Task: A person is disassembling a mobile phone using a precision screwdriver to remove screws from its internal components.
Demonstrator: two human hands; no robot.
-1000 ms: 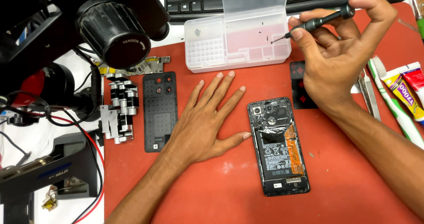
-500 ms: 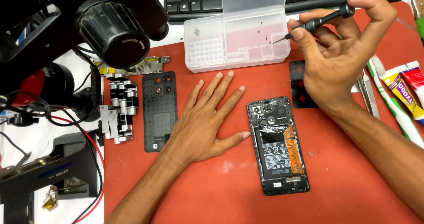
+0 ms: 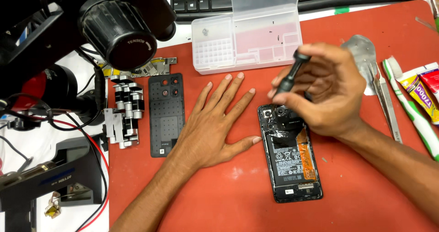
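Head view: the right hand (image 3: 327, 92) pinches a black screwdriver (image 3: 289, 79) between thumb and fingertips, its tip down at the camera end of an opened smartphone (image 3: 289, 154) lying back-up on a red work mat (image 3: 366, 186). The left hand (image 3: 211, 122) lies flat, fingers spread and holding nothing, between the phone and its removed back cover (image 3: 167, 113). A clear plastic parts box (image 3: 249, 35) sits beyond.

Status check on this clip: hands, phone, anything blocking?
Right hand grips a black screwdriver, tip down at the top of the opened phone. Left hand flat on the red mat, empty, beside the phone. Nothing blocking.
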